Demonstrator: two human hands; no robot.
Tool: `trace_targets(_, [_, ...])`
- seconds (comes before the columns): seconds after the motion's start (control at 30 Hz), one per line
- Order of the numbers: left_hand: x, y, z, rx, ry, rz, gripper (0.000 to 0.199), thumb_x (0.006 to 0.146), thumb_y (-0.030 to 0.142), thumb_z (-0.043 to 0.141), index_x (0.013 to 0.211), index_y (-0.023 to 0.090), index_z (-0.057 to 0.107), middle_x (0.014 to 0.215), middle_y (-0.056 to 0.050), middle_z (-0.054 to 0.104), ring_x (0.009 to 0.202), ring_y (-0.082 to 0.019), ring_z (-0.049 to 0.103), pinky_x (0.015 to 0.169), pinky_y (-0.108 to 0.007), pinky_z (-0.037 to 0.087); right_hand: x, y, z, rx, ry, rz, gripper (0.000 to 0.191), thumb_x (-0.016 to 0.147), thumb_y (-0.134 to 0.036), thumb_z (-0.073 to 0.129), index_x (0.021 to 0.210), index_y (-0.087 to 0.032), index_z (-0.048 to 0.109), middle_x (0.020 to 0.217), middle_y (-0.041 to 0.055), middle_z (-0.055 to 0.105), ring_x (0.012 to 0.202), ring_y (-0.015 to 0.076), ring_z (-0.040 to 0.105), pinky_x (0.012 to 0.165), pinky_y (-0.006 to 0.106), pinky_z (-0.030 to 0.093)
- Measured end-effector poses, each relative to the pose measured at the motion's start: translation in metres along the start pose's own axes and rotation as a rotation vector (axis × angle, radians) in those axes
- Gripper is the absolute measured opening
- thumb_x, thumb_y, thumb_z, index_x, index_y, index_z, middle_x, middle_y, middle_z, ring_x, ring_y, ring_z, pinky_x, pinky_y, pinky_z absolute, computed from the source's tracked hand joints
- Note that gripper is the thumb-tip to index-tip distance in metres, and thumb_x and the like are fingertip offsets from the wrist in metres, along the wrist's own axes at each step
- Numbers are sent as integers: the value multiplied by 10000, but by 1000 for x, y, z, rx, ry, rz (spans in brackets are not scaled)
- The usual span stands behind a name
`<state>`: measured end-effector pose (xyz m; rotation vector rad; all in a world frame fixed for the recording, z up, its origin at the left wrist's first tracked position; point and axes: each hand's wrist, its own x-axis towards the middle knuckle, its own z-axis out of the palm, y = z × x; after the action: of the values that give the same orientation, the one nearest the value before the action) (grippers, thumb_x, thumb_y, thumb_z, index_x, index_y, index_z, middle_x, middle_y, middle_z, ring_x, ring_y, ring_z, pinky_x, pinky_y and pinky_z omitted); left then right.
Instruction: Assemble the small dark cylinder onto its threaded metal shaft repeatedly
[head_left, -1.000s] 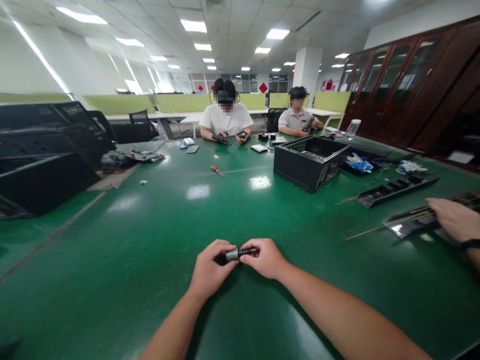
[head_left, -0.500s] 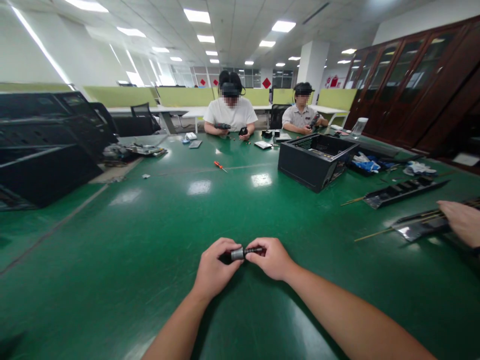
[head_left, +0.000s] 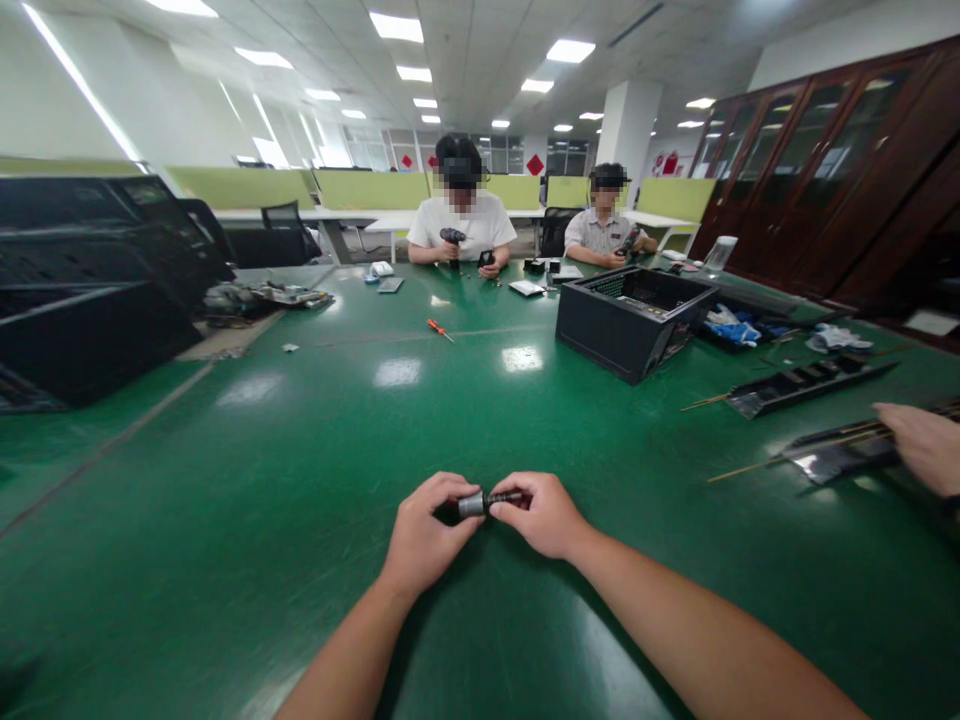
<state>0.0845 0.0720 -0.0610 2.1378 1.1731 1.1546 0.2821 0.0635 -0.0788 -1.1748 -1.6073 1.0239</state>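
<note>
L hand (head_left: 429,527) pinches grey barrel (head_left: 470,505) of small metal part (head_left: 481,503), R hand (head_left: 546,515) its dark ribbed shaft (head_left: 502,498), over green table (head_left: 315,470); prob. stiff, fairly light, slick on barrel (smooth, shiny), so best gripped on shaft.

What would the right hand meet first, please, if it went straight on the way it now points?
The right hand, which pinches the dark shaft, would probably meet the silver cylinder first, held by the left hand; exact depth there is hard to judge.
</note>
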Motion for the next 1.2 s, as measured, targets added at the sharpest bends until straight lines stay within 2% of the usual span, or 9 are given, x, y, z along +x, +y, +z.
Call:
trace_targets(0.33, [1,-2,-1,-23,9,2,191,748,206,742,933,236,707,947,-21,672,893,-169,640,812,-295,488,-1,-4,-1,54,7,10,142,764,-278,713,853,-169,728,646,-11,627,552,117,510,531,225,381])
trace_targets(0.7, [0,1,-1,-32,25,-26,214,716,175,753,916,238,708,931,-15,672,873,-164,639,791,-284,490,0,1,0,47,22,22,145,807,-298,679,866,-170,710,712,11,667,601,130,548,566,236,405])
trace_targets(1.2, [-1,2,-1,-20,28,-11,199,733,206,750,925,230,704,947,-27,673,889,-173,642,805,-301,497,-2,0,1,45,24,18,130,798,-278,676,859,-164,690,695,-4,632,597,122,529,563,228,400])
